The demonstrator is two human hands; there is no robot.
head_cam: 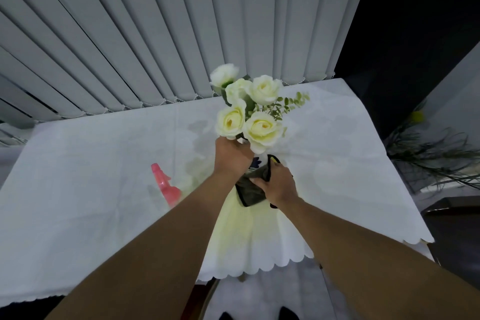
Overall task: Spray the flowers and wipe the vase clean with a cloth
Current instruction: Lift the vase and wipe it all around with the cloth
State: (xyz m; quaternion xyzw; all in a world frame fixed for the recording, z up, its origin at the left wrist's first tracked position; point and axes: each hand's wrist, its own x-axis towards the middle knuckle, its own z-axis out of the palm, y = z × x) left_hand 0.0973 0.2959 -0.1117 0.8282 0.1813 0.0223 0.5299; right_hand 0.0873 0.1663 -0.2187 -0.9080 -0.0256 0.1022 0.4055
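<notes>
A bunch of white roses with green sprigs stands in a white vase with a dark blue pattern, mid-table. My left hand grips the vase's neck just under the blooms and hides most of it. My right hand presses a dark cloth with black edging against the vase's lower body. A pink spray bottle stands on the table left of my left forearm, untouched.
The table wears a white cloth with a scalloped edge. Grey vertical blinds hang behind the far edge. A dark plant with thin leaves stands off the table's right side. My shoes show below the near edge.
</notes>
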